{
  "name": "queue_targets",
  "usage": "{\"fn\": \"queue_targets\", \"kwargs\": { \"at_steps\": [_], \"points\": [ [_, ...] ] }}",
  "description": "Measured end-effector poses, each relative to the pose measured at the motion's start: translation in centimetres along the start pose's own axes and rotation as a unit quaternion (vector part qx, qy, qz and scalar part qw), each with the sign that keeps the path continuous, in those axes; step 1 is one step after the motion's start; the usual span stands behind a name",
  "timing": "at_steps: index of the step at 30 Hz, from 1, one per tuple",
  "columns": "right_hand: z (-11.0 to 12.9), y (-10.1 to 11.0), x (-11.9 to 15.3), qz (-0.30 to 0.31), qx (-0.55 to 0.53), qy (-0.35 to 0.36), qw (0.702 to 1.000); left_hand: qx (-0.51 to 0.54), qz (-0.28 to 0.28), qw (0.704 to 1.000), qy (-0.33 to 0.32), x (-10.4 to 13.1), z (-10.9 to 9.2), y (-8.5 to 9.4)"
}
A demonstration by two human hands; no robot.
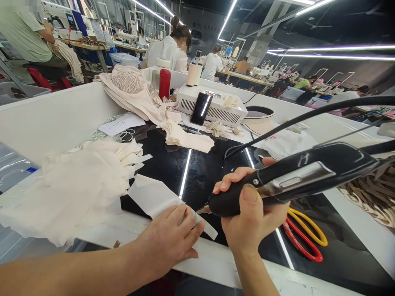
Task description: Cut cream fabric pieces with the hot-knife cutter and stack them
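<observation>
My right hand [251, 222] is wrapped round a black corded hand tool [296, 176], thumb on its near side. The tool's narrow metal tip points left and down, close to my left fingers and against or just above a pale fabric piece [157, 195]. That piece lies across the black glossy work surface [160, 158]. My left hand [174, 234] grips the fabric near its right end, its fingers bent and close together; what lies under the fingertips is hidden. To the left spreads a heap of similar cream fabric pieces [77, 181].
Scissors with red and yellow handles [305, 234] lie right of my right hand. Farther back are a stack of cream fabric [188, 137], a phone [201, 108], a white vented box [212, 105] and a red bottle [164, 83]. The tool's black cable [286, 123] arches over the right side.
</observation>
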State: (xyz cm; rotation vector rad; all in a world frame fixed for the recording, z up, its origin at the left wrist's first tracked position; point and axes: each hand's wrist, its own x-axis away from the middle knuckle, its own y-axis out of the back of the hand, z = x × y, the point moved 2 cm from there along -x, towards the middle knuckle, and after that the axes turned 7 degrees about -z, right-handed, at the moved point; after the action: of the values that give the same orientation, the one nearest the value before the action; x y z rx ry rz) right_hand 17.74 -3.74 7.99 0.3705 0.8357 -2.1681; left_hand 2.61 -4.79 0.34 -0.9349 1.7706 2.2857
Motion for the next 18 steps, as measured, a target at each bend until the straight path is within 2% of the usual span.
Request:
{"fn": "queue_targets", "kwargs": {
  "at_steps": [5,12,18],
  "points": [
    [0.2,0.1,0.1,-0.007,0.013,0.009,1.000,0.050,-0.005,0.999,-0.012,0.0,1.0,0.3],
    [0.7,0.1,0.9,-0.013,0.009,0.020,1.000,0.107,0.015,0.994,0.013,0.4,2.5,2.2],
    [1.1,0.2,1.3,-0.031,0.046,0.026,0.998,0.120,0.034,0.992,0.036,1.0,2.4,2.1]
  ]
}}
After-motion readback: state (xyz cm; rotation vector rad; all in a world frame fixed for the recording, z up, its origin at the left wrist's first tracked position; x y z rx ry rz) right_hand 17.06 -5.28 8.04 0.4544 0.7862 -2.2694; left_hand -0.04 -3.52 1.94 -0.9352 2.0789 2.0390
